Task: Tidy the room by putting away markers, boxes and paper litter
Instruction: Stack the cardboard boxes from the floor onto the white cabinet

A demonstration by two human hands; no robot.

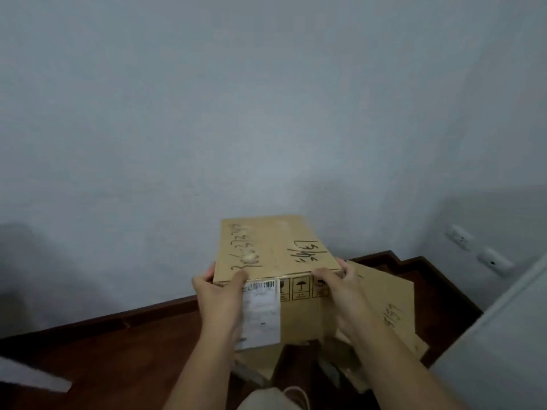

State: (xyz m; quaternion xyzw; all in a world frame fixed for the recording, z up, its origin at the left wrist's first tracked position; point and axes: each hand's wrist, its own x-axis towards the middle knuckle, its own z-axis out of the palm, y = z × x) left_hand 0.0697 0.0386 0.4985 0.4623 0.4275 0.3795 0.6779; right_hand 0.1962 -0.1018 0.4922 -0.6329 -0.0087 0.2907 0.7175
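Observation:
A brown cardboard box (pixel 275 247) with black handwriting on its top and a white shipping label on its near side is held above the floor, close to the wall. My left hand (pixel 220 297) grips its near left corner, thumb on top. My right hand (pixel 346 294) grips the near right corner the same way. Under and to the right of it lies a flattened cardboard box (pixel 393 309) with handwriting. More cardboard pieces (pixel 266 362) sit beneath the held box, partly hidden by my arms.
A pale blue-grey wall (pixel 236 113) fills most of the view. The floor is dark red wood (pixel 118 350) with a matching skirting board. Two wall sockets (pixel 473 247) sit low at the right. A white panel edge (pixel 503 335) stands at the far right.

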